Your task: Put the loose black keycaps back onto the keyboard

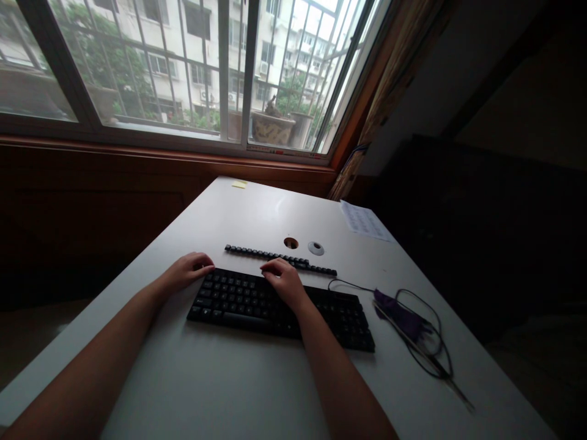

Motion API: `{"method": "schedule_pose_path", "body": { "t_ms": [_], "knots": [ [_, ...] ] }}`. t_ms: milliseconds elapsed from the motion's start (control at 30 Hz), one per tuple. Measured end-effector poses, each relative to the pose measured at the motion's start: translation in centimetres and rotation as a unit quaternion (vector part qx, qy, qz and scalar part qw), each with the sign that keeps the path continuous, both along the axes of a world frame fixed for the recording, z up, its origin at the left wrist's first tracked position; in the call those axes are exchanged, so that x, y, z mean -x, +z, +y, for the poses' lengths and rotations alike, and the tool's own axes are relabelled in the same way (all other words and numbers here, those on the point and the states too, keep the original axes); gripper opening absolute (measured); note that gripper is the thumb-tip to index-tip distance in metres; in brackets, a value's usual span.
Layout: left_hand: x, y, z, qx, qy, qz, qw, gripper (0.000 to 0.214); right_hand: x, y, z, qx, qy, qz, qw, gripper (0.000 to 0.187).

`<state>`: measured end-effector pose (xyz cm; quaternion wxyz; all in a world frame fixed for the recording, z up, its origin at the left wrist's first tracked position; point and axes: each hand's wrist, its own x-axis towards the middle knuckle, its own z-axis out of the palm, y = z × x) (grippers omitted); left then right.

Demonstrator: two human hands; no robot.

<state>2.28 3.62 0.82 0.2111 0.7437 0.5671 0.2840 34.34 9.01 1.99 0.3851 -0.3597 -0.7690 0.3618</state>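
Note:
A black keyboard lies flat and slightly askew on the white desk. My left hand is at its back left corner, fingers curled and the tips closed against that corner. Over the back middle of the keyboard is my right hand, thumb and fingertips pinched together. Whatever is between those tips is too small to make out. Behind the keyboard stretches a row of loose black keycaps, partly hidden by my right hand. My right forearm covers part of the keys.
On the desk, a purple cloth, a coiled cable and a thin pointed tool lie at the right. Behind the keycaps are a cable hole and its round cover. Printed paper and a yellow note lie farther back.

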Motion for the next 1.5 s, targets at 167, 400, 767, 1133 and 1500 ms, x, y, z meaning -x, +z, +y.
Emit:
{"method": "schedule_pose_path", "body": {
  "t_ms": [167, 400, 767, 1133, 1500],
  "knots": [
    [0.0, 0.0, 0.0, 0.009, 0.004, 0.002, 1.000, 0.036, -0.3, 0.6, 0.1, 0.045, 0.004, 0.027, 0.999, 0.012],
    [0.1, -0.1, 0.0, -0.003, 0.002, 0.002, 1.000, 0.038, -0.1, 2.8, -1.4, 0.089, 0.035, -0.031, 0.995, 0.014],
    [0.2, -0.1, 0.1, 0.002, -0.002, 0.002, 1.000, 0.037, 0.0, 1.0, -2.9, -0.010, 0.008, -0.097, 0.995, 0.016],
    [0.2, -0.3, 0.0, -0.004, -0.002, -0.006, 1.000, 0.037, -1.0, 0.6, -2.4, -0.040, 0.056, -0.080, 0.994, 0.024],
    [0.1, -0.1, 0.0, -0.001, -0.005, -0.010, 1.000, 0.037, -0.8, 0.8, -2.5, -0.051, 0.044, -0.089, 0.994, 0.013]
  ]
}}
